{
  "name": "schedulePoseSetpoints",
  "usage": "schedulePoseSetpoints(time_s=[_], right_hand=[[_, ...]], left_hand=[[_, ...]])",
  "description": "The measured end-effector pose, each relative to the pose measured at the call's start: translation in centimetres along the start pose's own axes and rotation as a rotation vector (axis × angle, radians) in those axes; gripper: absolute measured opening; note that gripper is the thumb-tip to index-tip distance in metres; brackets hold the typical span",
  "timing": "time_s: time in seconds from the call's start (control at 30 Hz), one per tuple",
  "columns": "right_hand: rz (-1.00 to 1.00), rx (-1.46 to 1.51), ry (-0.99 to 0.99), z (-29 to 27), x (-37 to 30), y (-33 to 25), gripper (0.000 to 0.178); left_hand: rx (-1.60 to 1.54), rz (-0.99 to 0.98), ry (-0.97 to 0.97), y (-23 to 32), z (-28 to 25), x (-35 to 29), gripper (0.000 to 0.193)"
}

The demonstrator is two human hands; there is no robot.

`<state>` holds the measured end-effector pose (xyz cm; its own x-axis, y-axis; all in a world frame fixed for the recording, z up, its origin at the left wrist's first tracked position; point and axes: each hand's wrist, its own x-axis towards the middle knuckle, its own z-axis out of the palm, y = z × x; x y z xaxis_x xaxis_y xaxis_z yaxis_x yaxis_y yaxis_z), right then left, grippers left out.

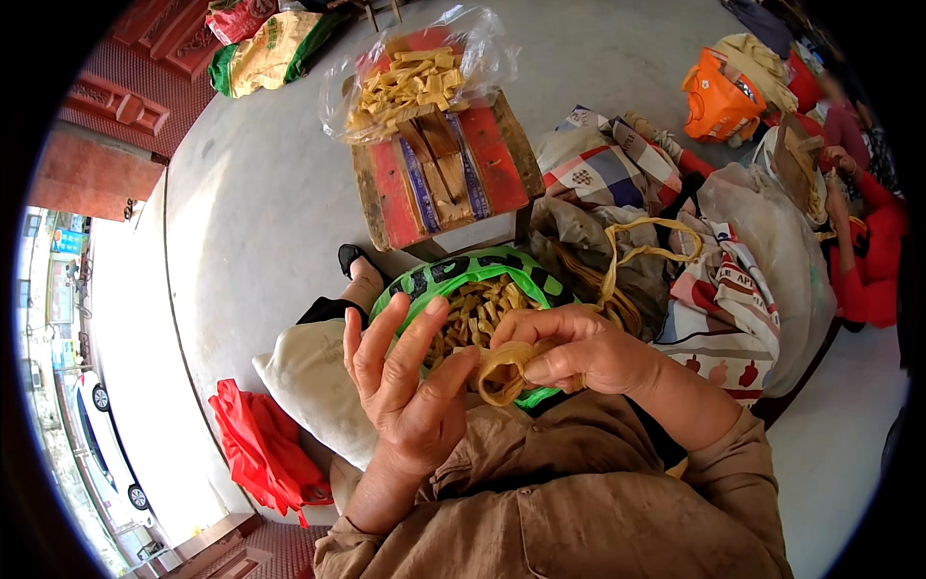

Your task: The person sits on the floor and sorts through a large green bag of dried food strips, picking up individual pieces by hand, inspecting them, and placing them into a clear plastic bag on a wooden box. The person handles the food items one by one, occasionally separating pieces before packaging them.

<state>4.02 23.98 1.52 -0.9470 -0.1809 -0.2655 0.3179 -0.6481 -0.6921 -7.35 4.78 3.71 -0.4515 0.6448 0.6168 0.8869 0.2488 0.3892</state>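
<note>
In front of my lap, my right hand [590,355] pinches a loop of flat tan strip [522,355] between thumb and fingers. The strip is rolled into a ring with its opening towards me. Beside it, my left hand [410,400] is raised with its fingers spread, the thumb tip at or very near the ring's left edge. Whether the thumb touches the ring, I cannot tell. Just beyond and below both hands, a green plastic bag [439,280] holds many small folded tan pieces [477,311].
A red-topped wooden stool [502,159] bears a slotted wooden block [439,169] and a clear plastic bag [482,39] of folded yellow pieces. Tan strips [622,304] lie to the right. A red bag [260,449] sits at left, an orange bag [719,96] far right, near a person in red [878,251].
</note>
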Motion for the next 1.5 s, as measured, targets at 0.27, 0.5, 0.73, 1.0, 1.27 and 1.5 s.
schedulePoseSetpoints(time_s=[0.27, 0.5, 0.73, 1.0, 1.27, 1.5], right_hand=[[-0.066, -0.048, 0.241, -0.4, 0.7, 1.2, 0.016], [-0.046, 0.257, 0.189, -0.1, 1.2, 1.5, 0.023], [-0.29, -0.452, 0.299, 1.1, 2.1, 2.5, 0.02], [-0.368, -0.216, 0.42, 1.4, 3.5, 4.7, 0.015], [-0.532, -0.594, 0.461, 1.2, 3.6, 4.5, 0.016], [-0.333, -0.906, 0.267, -0.2, 1.5, 2.4, 0.035]], left_hand=[[0.042, 0.224, -0.198, 0.2, 0.0, -1.2, 0.023], [-0.171, -0.037, -0.163, -1.9, 3.0, -3.6, 0.025], [-1.177, -1.206, -0.264, -0.2, 2.8, -3.2, 0.023], [-1.204, -1.158, -0.142, 0.4, 2.9, -3.2, 0.015], [-1.266, -1.159, -0.159, -0.9, 2.4, -2.4, 0.017], [-1.206, -1.151, 0.001, -4.9, 1.7, -3.1, 0.014]])
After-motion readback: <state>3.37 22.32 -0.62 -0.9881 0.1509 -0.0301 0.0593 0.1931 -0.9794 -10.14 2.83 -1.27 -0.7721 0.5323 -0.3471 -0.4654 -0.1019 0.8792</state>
